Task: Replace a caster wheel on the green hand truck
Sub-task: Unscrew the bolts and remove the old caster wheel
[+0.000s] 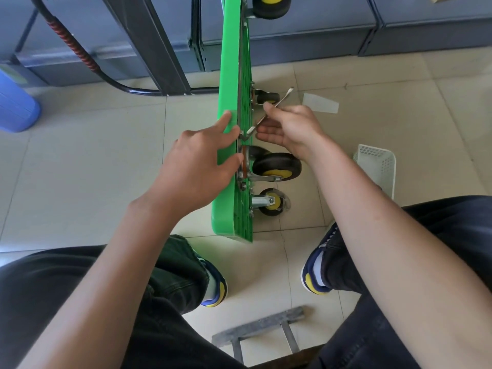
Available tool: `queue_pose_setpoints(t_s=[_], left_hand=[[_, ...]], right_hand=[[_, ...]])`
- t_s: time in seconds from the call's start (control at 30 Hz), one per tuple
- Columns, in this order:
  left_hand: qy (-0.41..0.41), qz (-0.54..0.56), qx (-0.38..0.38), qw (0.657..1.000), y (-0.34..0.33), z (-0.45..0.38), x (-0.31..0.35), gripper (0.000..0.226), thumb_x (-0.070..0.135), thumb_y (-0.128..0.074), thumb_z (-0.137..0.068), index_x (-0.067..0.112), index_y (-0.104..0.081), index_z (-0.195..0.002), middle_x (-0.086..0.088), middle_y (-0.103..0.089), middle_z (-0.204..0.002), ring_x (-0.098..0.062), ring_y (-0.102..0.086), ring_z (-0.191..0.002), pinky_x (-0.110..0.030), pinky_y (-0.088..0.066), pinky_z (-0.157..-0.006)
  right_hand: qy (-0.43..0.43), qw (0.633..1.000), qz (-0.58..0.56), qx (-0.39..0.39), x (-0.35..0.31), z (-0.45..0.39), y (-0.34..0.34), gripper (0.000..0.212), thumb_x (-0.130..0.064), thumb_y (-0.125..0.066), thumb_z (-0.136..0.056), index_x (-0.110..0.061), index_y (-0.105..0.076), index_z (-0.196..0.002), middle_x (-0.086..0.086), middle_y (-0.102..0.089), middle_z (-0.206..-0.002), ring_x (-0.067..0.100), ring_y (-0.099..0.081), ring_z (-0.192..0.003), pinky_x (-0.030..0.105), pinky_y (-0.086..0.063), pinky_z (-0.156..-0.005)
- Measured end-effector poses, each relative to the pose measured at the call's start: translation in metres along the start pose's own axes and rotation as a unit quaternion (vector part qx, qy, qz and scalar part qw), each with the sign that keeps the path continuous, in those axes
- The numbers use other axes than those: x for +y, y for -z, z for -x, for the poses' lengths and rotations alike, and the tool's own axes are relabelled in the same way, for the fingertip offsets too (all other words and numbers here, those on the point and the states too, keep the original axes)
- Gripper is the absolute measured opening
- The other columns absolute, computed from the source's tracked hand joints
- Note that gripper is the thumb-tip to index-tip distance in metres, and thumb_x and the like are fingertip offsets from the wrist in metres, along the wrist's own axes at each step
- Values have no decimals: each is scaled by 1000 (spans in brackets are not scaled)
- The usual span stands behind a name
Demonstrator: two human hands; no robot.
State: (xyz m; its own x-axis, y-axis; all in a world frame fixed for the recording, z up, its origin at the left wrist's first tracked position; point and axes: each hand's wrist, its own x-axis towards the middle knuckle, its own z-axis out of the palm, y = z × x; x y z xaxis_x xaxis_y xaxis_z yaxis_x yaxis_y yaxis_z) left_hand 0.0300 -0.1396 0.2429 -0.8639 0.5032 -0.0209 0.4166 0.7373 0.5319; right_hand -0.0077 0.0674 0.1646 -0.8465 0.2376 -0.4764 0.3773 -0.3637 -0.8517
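The green hand truck (229, 75) stands on its edge on the tiled floor, its underside facing right. A black caster wheel with a yellow hub (277, 167) sits against that underside on its metal plate. My left hand (198, 161) lies on the green deck, fingers stretched over its edge by the caster's plate. My right hand (288, 126) pinches a thin metal wrench (269, 113) whose lower end sits at a bolt just above the caster. Below it is a smaller caster (271, 201); two more casters show further up the deck (267, 97) (271, 5).
A white perforated basket (378, 166) stands on the floor to the right. A blue container (16, 102) is at the far left. Grey shelving and the truck's black handle (80, 51) run along the back. A grey stool top (261, 328) sits between my legs.
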Motion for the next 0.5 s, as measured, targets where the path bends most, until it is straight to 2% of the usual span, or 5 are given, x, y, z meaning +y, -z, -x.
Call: queue_pose_setpoints(t_s=[0.1,0.23,0.5], left_hand=[[-1,-2,1,1000,0,0,0,49,27,-68,-95,22,-58,-142,13,-35,-158,-21,-70,-84,-42,-53,-97],[-3,0,-1,1000,0,0,0,49,26,-68,-95,21,-58,-142,11,-35,-158,-22,-70,-78,-39,-53,-97],[6,8,-3,1000,0,0,0,49,27,-68,-95,23,-58,-142,14,-35,-158,-22,-70,-87,-44,-52,-98]], right_hand=[[-48,998,5,-27,-3,-11,3,18,-15,-70,-97,1,-61,-99,8,-73,-67,22,-75,-68,35,-62,-72],[-91,994,19,-53,-3,-21,3,19,-16,-69,-97,0,-62,-104,8,-75,-67,21,-76,-67,30,-62,-67],[-126,988,28,-83,2,-28,-5,20,-18,-64,-101,-1,-60,-110,5,-73,-65,15,-74,-61,26,-60,-60]])
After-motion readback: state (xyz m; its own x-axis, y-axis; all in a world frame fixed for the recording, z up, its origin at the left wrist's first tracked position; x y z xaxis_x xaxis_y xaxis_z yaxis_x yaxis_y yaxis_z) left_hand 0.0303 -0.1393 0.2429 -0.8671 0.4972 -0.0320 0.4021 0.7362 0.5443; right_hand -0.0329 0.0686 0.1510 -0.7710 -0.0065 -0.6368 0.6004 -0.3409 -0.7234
